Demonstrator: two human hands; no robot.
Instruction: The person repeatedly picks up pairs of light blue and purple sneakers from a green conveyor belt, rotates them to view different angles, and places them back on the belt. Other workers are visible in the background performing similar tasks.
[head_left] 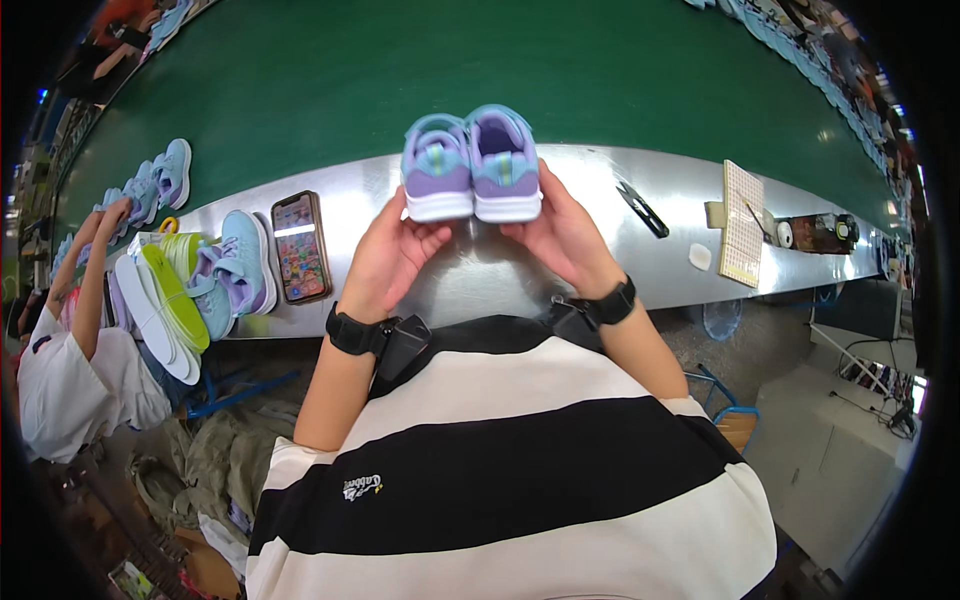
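Note:
Two small sneakers in light blue and lilac with white soles are held side by side, heels facing me, over the metal edge of the bench. My left hand grips the left sneaker at its outer side. The right sneaker is gripped likewise by my right hand, thumb near the sole. The inner sides of the two shoes touch. Their toes point away and are mostly hidden behind the heels. Both wrists carry black straps with small black boxes.
Left of me lie a phone, another pair of blue sneakers and white and lime insoles. A co-worker reaches toward a row of shoes. Rightward are snips, a notepad and a dark jar. The green belt runs beyond.

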